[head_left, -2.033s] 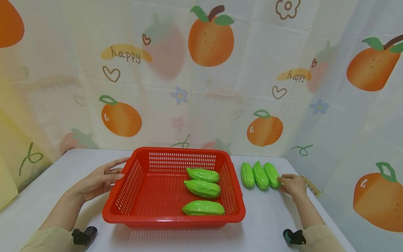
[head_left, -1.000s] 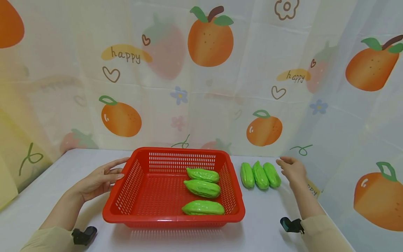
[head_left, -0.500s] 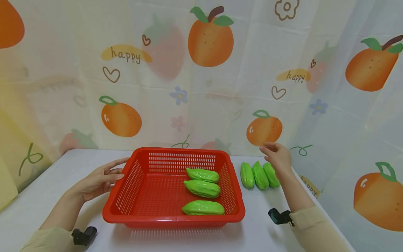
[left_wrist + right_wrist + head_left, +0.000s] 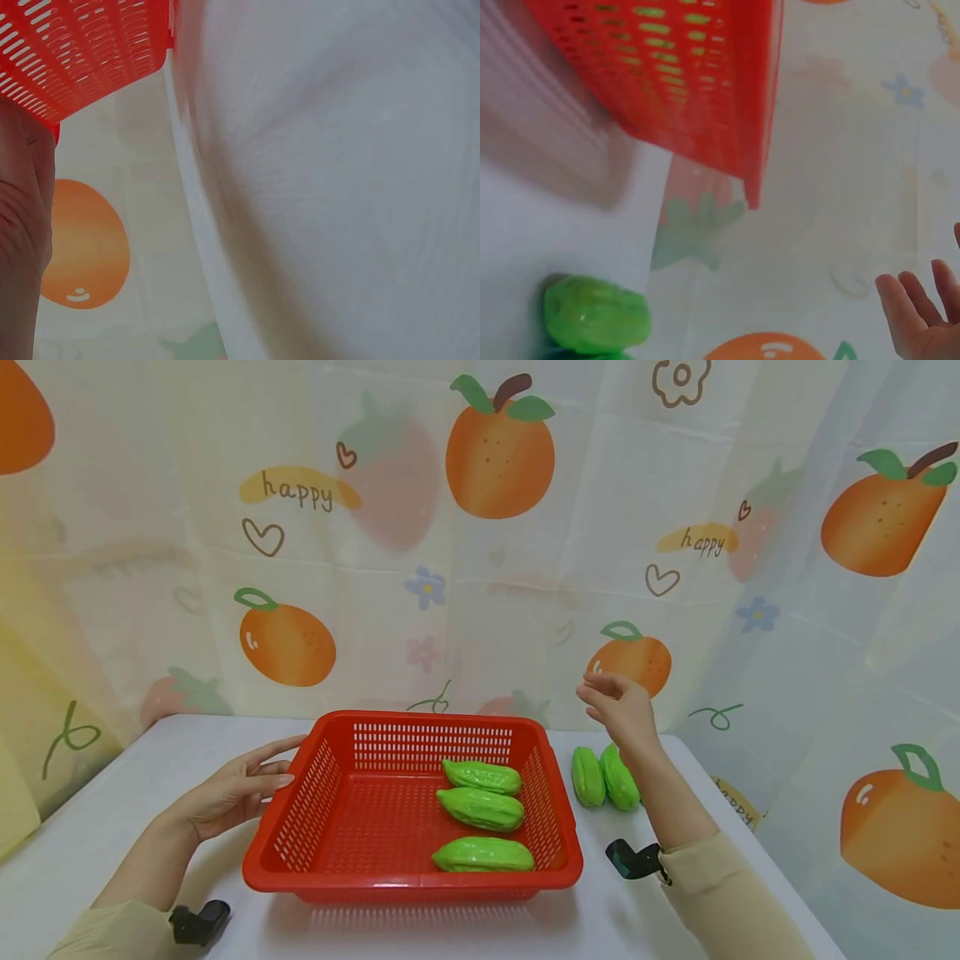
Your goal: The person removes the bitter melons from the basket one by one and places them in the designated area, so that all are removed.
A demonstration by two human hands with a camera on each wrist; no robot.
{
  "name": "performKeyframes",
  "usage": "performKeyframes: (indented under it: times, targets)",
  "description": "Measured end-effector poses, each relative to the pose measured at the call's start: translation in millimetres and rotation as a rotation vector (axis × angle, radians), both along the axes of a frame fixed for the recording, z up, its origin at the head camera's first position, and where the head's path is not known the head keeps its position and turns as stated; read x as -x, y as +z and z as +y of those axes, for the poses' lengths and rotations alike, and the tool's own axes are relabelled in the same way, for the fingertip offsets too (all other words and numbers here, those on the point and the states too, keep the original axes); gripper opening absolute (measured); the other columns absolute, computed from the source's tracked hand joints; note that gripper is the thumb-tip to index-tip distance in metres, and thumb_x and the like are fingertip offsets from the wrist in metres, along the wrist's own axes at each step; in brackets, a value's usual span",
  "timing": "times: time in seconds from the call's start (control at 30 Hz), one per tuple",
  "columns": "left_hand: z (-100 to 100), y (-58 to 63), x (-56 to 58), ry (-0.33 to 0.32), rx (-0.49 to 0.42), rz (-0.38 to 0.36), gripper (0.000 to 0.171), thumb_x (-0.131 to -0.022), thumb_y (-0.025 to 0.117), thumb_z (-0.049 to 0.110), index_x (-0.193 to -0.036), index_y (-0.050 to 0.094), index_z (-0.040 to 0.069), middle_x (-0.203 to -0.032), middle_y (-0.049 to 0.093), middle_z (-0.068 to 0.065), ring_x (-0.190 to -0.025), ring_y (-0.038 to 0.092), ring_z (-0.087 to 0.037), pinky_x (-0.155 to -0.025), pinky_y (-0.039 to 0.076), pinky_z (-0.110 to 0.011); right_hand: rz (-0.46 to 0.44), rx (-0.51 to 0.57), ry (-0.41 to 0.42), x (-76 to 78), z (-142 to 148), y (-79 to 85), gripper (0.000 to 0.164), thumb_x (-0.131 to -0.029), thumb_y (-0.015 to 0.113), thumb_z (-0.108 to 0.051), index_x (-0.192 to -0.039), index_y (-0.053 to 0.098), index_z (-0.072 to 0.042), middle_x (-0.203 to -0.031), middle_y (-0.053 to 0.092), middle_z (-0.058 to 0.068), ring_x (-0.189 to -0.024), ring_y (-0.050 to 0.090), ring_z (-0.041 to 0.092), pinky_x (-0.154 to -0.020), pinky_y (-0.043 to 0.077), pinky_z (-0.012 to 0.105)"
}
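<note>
My left hand [image 4: 232,789] holds the left rim of a red plastic basket [image 4: 352,882], thumb at the rim and other fingers on its outer side. Three glossy green, ridged gourd-like vegetables lie on the right side of the basket floor: a back one [image 4: 483,777], a middle one [image 4: 482,810] and a front one [image 4: 483,854]. Raised above the table, right of the basket, my right hand [image 4: 622,710] has loosely bent fingers with nothing between them. Below it two similar green vegetables [image 4: 588,777] show on the table; my forearm hides most of a third.
The white table [image 4: 555,935] meets a fruit-print curtain [image 4: 480,610] at the back and right. Black wrist cameras, the left one [image 4: 201,922] and the right one [image 4: 633,858], jut out from the beige sleeves.
My right hand has left the rightmost green vegetable on the table, rising and moving left towards the basket. The left hand, the basket and the vegetables have stayed put.
</note>
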State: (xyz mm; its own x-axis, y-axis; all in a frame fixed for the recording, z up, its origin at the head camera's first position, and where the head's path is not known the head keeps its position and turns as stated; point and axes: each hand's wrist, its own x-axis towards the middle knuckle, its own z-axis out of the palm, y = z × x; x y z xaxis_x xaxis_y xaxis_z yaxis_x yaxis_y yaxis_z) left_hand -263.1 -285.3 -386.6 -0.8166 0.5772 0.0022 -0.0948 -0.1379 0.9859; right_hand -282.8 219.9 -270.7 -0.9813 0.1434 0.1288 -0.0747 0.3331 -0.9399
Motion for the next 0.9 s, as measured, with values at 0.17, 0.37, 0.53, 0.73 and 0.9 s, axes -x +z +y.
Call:
performKeyframes:
  times: [0.17,0.37,0.53,0.73,0.9]
  targets:
    - [-0.2,-0.1,-0.4,0.013,0.013,0.0,0.049,-0.104,0.042,0.007,-0.147,0.037,0.033,-0.121,0.07,0.009,-0.105,0.071,-0.01,-0.091,0.06,-0.033,0.024,0.037,0.04,3.5,-16.1,4.8,0.042,-0.097,0.062,-0.02,-0.135,0.056,-0.004,-0.136,0.058,0.017,-0.125,0.061,0.03,-0.105,0.052,0.039]
    - [-1.0,-0.5,-0.2,0.003,0.009,0.01,0.05,-0.104,0.041,0.006,-0.148,0.034,0.031,-0.121,0.069,0.009,-0.105,0.071,-0.01,-0.091,0.06,-0.033,0.004,0.05,0.115,8.1,-34.3,6.1,0.045,-0.096,0.063,-0.021,-0.136,0.054,-0.004,-0.139,0.056,0.018,-0.127,0.058,0.03,-0.107,0.05,0.041]
    - [-1.0,-0.6,0.0,-0.007,0.001,0.01,0.05,-0.104,0.04,0.006,-0.147,0.035,0.031,-0.121,0.069,0.008,-0.106,0.071,-0.01,-0.091,0.06,-0.033,-0.015,0.066,0.18,13.1,-48.3,5.1,0.048,-0.095,0.064,-0.021,-0.138,0.052,-0.003,-0.142,0.053,0.019,-0.131,0.054,0.032,-0.11,0.048,0.043]
    - [0.1,-0.5,0.7,-0.011,0.0,0.006,0.05,-0.104,0.04,0.006,-0.146,0.037,0.032,-0.121,0.069,0.008,-0.105,0.071,-0.011,-0.091,0.059,-0.033,-0.022,0.083,0.229,15.5,-65.8,3.4,0.046,-0.096,0.062,-0.018,-0.138,0.051,-0.002,-0.143,0.052,0.02,-0.133,0.053,0.035,-0.111,0.047,0.047]
    - [0.0,-0.4,1.1,-0.017,-0.007,0.004,0.05,-0.104,0.04,0.006,-0.147,0.037,0.032,-0.119,0.069,0.008,-0.105,0.071,-0.01,-0.091,0.06,-0.033,-0.075,0.101,0.26,18.2,-78.0,0.5,0.046,-0.096,0.062,-0.016,-0.137,0.051,0.0,-0.142,0.053,0.021,-0.133,0.053,0.038,-0.112,0.046,0.048]
